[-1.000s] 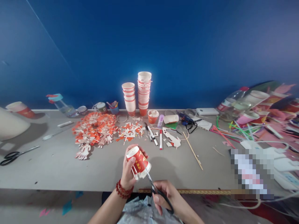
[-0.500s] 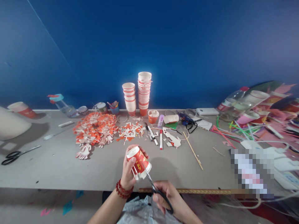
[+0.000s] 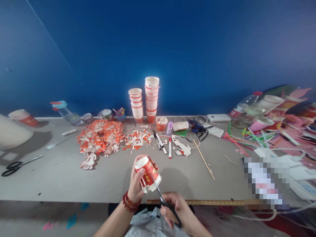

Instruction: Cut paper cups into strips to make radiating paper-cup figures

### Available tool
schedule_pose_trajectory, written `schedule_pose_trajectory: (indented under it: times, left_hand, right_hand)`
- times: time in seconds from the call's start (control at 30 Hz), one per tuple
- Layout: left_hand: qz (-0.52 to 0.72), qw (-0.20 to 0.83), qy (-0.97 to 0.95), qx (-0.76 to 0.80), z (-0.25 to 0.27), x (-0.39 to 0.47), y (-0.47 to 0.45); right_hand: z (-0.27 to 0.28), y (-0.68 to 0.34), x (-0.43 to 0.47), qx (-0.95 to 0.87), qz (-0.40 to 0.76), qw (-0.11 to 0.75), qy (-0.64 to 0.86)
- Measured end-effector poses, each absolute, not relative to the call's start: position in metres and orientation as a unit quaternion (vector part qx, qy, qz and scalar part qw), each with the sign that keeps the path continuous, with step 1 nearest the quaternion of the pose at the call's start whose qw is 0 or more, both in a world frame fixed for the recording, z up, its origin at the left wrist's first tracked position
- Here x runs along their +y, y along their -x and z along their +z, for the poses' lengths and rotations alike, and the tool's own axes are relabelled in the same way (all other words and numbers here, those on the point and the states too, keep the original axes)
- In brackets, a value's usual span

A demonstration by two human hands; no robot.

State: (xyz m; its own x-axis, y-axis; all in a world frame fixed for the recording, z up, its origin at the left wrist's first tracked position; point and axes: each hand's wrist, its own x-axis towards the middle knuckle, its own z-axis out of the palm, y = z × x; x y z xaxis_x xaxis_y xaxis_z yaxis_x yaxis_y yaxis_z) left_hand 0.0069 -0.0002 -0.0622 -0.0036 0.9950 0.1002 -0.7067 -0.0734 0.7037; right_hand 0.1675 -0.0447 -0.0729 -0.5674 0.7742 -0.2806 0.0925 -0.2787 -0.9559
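**Scissor blade reaches further across the wall of the red paper cup**

The red paper cup, printed in gold and edged in white, is held tilted above the tabletop's near edge, in the lower centre of the frame. Narrow white strips hang apart at its lower left side. Compared with a second ago, it sits very slightly further right and lower, and more of one slim steel blade shows against the red wall. That suggests the scissors are working further along the cup, though whether paper is parting at this instant is too small to tell.

The left hand grasps the cup, thumb on the near side and fingers around the back; its grip is unchanged. A bracelet of dark red beads circles that wrist. The right hand is wrapped around the handles of the black-handled metal scissors, a shade closer to the cup than before.

Beyond, on the grey tabletop, nothing appears disturbed: small orange-and-white paper scraps in the middle, a heap of orange-and-white paper cut-outs left of centre, and a tall stack of white-and-red paper cups towards the upper centre.
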Motion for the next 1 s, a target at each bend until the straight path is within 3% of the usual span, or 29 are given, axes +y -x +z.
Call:
schedule_pose_trajectory:
  times: [1.0]
  left_hand:
    - [0.649, 0.631, -0.337, 0.259, -0.0622, -0.0053, -0.011]
  right_hand:
    - [-0.0704, -0.1661, -0.0413, -0.561, 0.671, 0.251, 0.414]
